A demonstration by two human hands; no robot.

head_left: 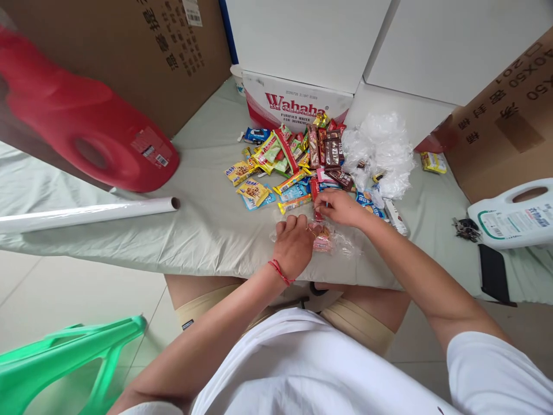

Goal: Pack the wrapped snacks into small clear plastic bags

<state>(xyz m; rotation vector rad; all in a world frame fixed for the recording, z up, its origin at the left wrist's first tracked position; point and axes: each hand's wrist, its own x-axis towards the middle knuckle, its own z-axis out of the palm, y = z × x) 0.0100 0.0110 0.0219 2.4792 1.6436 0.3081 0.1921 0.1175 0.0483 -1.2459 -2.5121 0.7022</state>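
Observation:
My left hand [294, 245], a red string bracelet at its wrist, has its fingers curled on the edge of a clear plastic bag [345, 245] near the table's front. A pink-wrapped snack [322, 241] shows through that bag. Just beyond it, my right hand [340, 207] pinches a narrow red snack packet [315, 189], its fingertips partly hiding the lower end. Past both hands spreads a heap of small wrapped snacks: yellow cookie packets [254, 193], brown chocolate bars [332, 151] and orange-yellow sticks [295, 204]. To the heap's right lies a pile of crumpled clear bags [382, 153].
A Wahaha carton [298, 101] stands behind the snacks. On the left are a big red jug [108, 135] and a white roll [95, 213]. A white detergent bottle [514, 216] and black phone [493, 272] lie right. A green stool [82, 351] stands below.

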